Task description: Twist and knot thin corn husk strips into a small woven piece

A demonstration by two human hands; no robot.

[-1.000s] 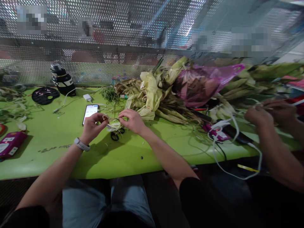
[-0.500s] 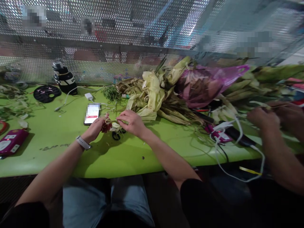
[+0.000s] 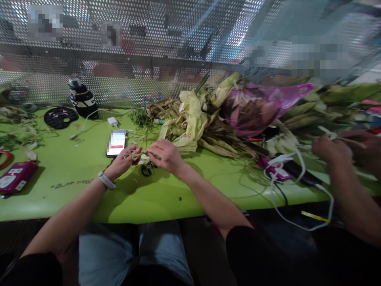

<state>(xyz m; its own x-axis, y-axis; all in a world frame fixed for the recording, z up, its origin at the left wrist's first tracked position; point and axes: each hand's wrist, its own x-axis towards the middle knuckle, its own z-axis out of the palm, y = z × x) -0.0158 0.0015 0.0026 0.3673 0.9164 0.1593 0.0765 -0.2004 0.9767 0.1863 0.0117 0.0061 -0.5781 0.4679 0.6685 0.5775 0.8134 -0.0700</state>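
Observation:
My left hand [image 3: 124,162], with a pale watch band at the wrist, is closed on thin pale corn husk strips [image 3: 131,153] that stick out between its fingers. Close beside it, my right hand [image 3: 165,156] pinches at the same piece, its fingertips almost meeting the left ones. A whitish-green bit of husk [image 3: 145,158] shows below the fingertips. Under the hands lies a black ring [image 3: 145,171], perhaps a scissor handle, partly covered. Just behind my left hand is a phone [image 3: 116,143] with a lit screen. My fingers hide the exact shape of the held piece.
A heap of corn husks [image 3: 190,119] and a pink plastic bag [image 3: 247,111] fill the back. A black bottle [image 3: 81,99] stands left. White cable [image 3: 272,198] hangs over the right edge, near another person's hands [image 3: 333,151] holding husk strips. A purple box [image 3: 18,177] lies left.
My fingers have shifted on the husk strips, and the dark red part seen by my left hand is now mostly hidden. At right, the other person's hands have moved slightly.

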